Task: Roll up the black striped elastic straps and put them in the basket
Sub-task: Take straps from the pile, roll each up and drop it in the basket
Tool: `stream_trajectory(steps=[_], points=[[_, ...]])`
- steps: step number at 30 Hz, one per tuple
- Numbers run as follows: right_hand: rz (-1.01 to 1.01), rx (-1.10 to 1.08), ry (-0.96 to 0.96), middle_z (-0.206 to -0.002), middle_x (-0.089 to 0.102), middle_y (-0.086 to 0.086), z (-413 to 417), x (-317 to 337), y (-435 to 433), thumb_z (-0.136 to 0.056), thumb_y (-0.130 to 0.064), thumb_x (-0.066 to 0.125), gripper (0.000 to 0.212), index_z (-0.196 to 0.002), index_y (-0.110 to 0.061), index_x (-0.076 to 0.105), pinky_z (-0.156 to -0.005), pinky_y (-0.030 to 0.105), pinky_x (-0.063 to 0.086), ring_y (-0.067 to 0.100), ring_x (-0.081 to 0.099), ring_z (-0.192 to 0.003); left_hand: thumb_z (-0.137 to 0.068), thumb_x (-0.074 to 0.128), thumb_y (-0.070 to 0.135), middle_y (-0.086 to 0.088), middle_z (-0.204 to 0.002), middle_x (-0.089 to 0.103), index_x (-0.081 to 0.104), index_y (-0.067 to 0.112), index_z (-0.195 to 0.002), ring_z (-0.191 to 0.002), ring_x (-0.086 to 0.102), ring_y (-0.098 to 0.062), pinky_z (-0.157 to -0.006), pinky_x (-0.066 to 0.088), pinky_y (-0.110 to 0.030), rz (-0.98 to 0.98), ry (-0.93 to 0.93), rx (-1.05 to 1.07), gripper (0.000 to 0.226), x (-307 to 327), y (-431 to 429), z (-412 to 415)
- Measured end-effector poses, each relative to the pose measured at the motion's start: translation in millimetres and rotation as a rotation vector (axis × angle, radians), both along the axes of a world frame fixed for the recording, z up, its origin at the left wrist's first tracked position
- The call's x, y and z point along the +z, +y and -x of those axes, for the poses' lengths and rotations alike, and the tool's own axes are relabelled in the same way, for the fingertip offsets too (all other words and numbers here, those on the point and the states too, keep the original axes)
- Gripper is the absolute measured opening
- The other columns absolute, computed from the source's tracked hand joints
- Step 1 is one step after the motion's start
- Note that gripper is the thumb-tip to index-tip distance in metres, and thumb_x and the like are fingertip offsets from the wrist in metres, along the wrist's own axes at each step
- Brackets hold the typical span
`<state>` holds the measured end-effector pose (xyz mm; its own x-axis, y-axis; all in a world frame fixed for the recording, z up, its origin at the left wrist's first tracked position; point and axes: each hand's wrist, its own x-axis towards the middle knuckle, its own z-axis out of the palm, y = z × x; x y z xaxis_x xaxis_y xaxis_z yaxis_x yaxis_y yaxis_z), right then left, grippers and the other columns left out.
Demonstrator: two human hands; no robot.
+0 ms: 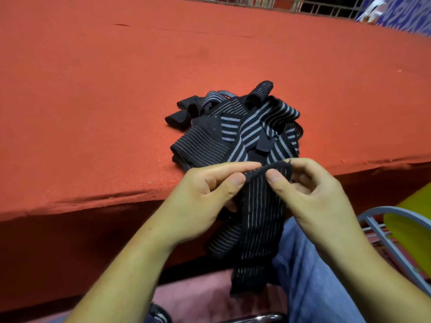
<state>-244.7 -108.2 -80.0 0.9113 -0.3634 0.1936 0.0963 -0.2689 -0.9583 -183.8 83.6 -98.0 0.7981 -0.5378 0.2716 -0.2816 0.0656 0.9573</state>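
A tangled pile of black elastic straps with grey stripes (pixel 240 127) lies near the front edge of the red table (pixel 93 101). One black striped strap (pixel 261 224) hangs down over the edge toward my lap. My left hand (pixel 205 194) pinches its top end between thumb and forefinger. My right hand (pixel 310 190) pinches the same end from the right, thumb on the near face. The two thumbs are close together on the strap's upper edge. No basket is in view.
The table's front edge runs across the middle of the view, with my blue-trousered leg (pixel 314 276) below it. A grey metal frame with a yellow seat (pixel 405 231) stands at the right. A railing and blue patterned fabric (pixel 401 15) are at the far right.
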Motion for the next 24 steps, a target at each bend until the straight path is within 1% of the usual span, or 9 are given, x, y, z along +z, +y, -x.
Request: stream_trajectory(steps=[2, 5, 7, 10, 15, 18, 20, 22, 24], points=[[0.041, 0.05, 0.004, -0.098, 0.08, 0.0, 0.9, -0.3, -1.6, -0.088, -0.027, 0.078, 0.012, -0.1, -0.023, 0.077, -0.085, 0.034, 0.06, 0.025, 0.074, -0.088, -0.103, 0.057, 0.034, 0.008, -0.106, 0.078, 0.071, 0.024, -0.126, -0.086, 0.068, -0.004, -0.074, 0.056, -0.021, 0.019, 0.035, -0.03, 0.029, -0.6, 0.1, 0.2], [0.02, 0.077, 0.008, -0.085, 0.08, 0.002, 3.2, -0.4, -0.5, -0.085, -0.03, 0.077, 0.014, -0.089, -0.016, 0.079, -0.072, 0.024, 0.056, 0.009, 0.072, -0.077, -0.094, 0.073, 0.037, 0.02, -0.085, 0.074, 0.072, 0.023, -0.122, -0.073, 0.064, 0.005, -0.072, 0.05, -0.013, -0.008, 0.0, -0.004, 0.031, -1.3, -1.8, 0.6], [0.003, 0.078, 0.001, -0.079, 0.078, 0.003, 3.8, -0.7, 0.4, -0.079, -0.038, 0.077, 0.023, -0.084, -0.016, 0.077, -0.07, 0.026, 0.055, 0.009, 0.069, -0.073, -0.09, 0.075, 0.025, 0.022, -0.088, 0.075, 0.075, 0.023, -0.116, -0.077, 0.065, 0.01, -0.073, 0.049, -0.01, -0.01, -0.01, 0.032, 0.026, -2.5, -4.3, -0.4], [0.046, 0.113, -0.004, -0.073, 0.073, -0.002, 4.9, -1.4, 1.5, -0.077, -0.044, 0.075, 0.024, -0.081, -0.02, 0.077, -0.067, 0.023, 0.051, 0.005, 0.064, -0.07, -0.095, 0.069, 0.01, 0.02, -0.09, 0.077, 0.078, 0.022, -0.107, -0.079, 0.067, 0.009, -0.074, 0.049, -0.009, -0.026, -0.055, 0.083, 0.019, -5.1, -5.1, -1.6], [0.098, 0.187, 0.027, -0.067, 0.066, -0.012, 8.4, 1.2, 0.9, -0.085, -0.043, 0.063, 0.028, -0.082, -0.019, 0.078, -0.062, 0.012, 0.044, -0.006, 0.055, -0.063, -0.099, 0.065, 0.01, 0.011, -0.094, 0.079, 0.079, 0.018, -0.104, -0.087, 0.071, 0.0, -0.081, 0.051, -0.015, -0.054, -0.099, 0.092, 0.017, -4.3, -3.1, -2.5], [0.109, 0.133, -0.008, -0.063, 0.062, -0.009, 9.7, 4.9, -3.8, -0.086, -0.041, 0.062, 0.028, -0.079, -0.019, 0.077, -0.06, 0.016, 0.043, -0.003, 0.052, -0.06, -0.099, 0.068, 0.019, 0.013, -0.084, 0.072, 0.07, 0.021, -0.113, -0.077, 0.062, -0.002, -0.074, 0.053, -0.024, -0.085, 0.005, -0.001, 0.014, -6.4, -3.2, -3.6], [0.1, 0.056, -0.023, -0.065, 0.062, 0.007, 8.0, 5.9, -9.4, -0.089, -0.045, 0.062, 0.031, -0.082, -0.018, 0.077, -0.06, 0.034, 0.047, 0.006, 0.051, -0.061, -0.093, 0.073, 0.035, 0.009, -0.084, 0.069, 0.062, 0.028, -0.118, -0.077, 0.059, -0.008, -0.077, 0.055, -0.039, -0.166, 0.058, -0.076, 0.028, -9.3, -0.7, -5.9], [0.087, -0.016, -0.018, -0.066, 0.055, 0.022, 5.6, 5.8, -17.2, -0.09, -0.05, 0.062, 0.034, -0.088, -0.019, 0.077, -0.055, 0.044, 0.043, 0.016, 0.047, -0.058, -0.091, 0.077, 0.035, 0.011, -0.085, 0.071, 0.063, 0.03, -0.111, -0.077, 0.059, -0.009, -0.081, 0.055, -0.036, -0.283, 0.024, -0.083, 0.025, -10.8, 2.3, -7.4], [0.072, -0.071, -0.022, -0.058, 0.049, 0.013, 3.9, 6.2, -25.1, -0.091, -0.051, 0.061, 0.033, -0.088, -0.021, 0.076, -0.051, 0.035, 0.04, 0.014, 0.045, -0.049, -0.091, 0.078, 0.029, 0.011, -0.089, 0.073, 0.069, 0.028, -0.103, -0.077, 0.063, -0.011, -0.08, 0.056, -0.03, -0.346, -0.007, -0.069, 0.016, -12.2, 4.0, -7.6]])
